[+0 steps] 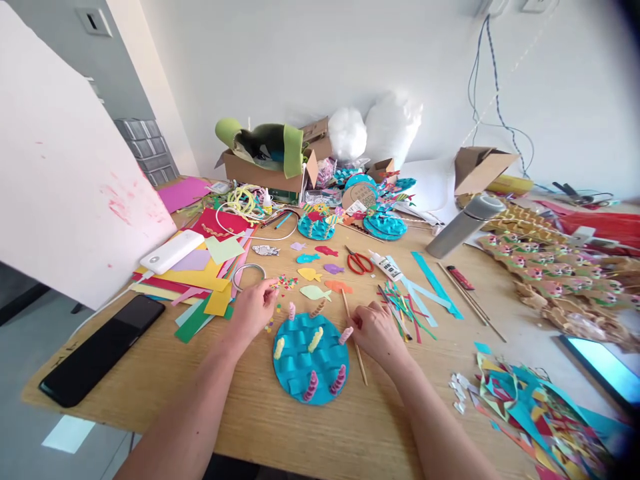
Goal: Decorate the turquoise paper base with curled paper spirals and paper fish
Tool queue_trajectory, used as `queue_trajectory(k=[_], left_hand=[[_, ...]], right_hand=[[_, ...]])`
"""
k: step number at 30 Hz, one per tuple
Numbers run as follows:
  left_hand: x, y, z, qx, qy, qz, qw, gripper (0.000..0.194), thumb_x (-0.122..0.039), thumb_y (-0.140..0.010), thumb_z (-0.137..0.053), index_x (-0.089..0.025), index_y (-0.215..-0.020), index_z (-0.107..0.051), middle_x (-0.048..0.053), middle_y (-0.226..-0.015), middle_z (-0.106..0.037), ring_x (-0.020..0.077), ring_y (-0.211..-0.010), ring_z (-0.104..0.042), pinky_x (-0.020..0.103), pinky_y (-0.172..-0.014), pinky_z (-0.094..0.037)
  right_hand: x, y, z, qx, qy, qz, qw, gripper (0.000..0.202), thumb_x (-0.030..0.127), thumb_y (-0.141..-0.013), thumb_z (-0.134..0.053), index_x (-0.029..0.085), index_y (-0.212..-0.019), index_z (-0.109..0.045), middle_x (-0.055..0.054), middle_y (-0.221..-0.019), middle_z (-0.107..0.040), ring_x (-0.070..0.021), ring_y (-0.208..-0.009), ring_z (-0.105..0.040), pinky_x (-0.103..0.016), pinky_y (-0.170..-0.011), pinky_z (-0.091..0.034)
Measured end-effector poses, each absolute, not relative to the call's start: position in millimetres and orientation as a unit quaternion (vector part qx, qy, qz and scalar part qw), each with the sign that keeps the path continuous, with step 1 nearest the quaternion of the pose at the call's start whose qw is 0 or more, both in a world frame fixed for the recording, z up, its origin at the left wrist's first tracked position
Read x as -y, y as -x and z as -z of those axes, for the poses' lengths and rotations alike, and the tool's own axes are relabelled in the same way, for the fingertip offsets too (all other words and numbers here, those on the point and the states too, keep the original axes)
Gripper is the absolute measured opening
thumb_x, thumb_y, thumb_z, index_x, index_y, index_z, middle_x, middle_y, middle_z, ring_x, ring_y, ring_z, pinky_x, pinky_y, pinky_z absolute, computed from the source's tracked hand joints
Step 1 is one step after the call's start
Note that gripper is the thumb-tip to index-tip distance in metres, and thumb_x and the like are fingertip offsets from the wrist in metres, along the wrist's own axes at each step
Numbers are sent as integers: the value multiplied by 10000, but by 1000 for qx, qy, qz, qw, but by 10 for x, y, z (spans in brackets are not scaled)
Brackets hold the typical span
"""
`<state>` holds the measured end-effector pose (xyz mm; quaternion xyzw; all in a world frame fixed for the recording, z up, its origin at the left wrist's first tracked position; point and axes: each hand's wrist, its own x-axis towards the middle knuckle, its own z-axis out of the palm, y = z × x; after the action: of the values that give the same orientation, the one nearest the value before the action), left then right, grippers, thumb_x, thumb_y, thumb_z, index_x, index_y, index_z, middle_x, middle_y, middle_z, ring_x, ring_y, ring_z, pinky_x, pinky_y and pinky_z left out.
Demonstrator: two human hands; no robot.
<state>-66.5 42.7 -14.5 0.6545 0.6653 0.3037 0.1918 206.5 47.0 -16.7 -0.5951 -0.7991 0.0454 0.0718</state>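
My left hand (254, 308) is over the small pile of coloured confetti (287, 282), its fingers pressed together; anything between them is too small to make out. My right hand (374, 330) is closed beside a thin wooden stick (361, 363) lying right of the round blue disc; what its fingers grip is hidden. The blue disc (295, 363) lies flat, with several curled paper pieces in pink, yellow, brown and purple standing on it. Beyond it lie paper fish, among them a pale green fish (315, 293), an orange fish (339, 286) and a yellow fish (310, 274).
Red scissors (360, 261), a glue tube (385, 265) and thin paper strips (405, 309) lie beyond my right hand. A grey bottle (463, 228) and paper scraps (540, 407) are at the right. A black phone (103, 350) and coloured sheets (200, 273) are at the left.
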Motion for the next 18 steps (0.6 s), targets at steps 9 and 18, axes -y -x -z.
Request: queue_trajectory(k=[9, 18], left_hand=[[-426, 644, 141, -664, -656, -316, 170, 319, -260, -878, -524, -159, -1158, -639, 74, -898, -742, 184, -762, -679, 279, -688, -499], [-449, 645, 165, -662, -633, -375, 146, 320, -250, -850, -549, -152, -1139, -643, 72, -862, -723, 173, -752, -675, 281, -719, -527]], right_hand=[[-505, -2152, 107, 770, 628, -62, 94, 212, 224, -797, -504, 188, -610, -598, -68, -658, -681, -219, -771, -605, -320, -737, -357], [-591, -2390, 181, 748, 663, 20, 42, 247, 232, -841, -460, 191, -648, -610, -84, -699, -702, -266, -840, -607, -378, -786, -352]])
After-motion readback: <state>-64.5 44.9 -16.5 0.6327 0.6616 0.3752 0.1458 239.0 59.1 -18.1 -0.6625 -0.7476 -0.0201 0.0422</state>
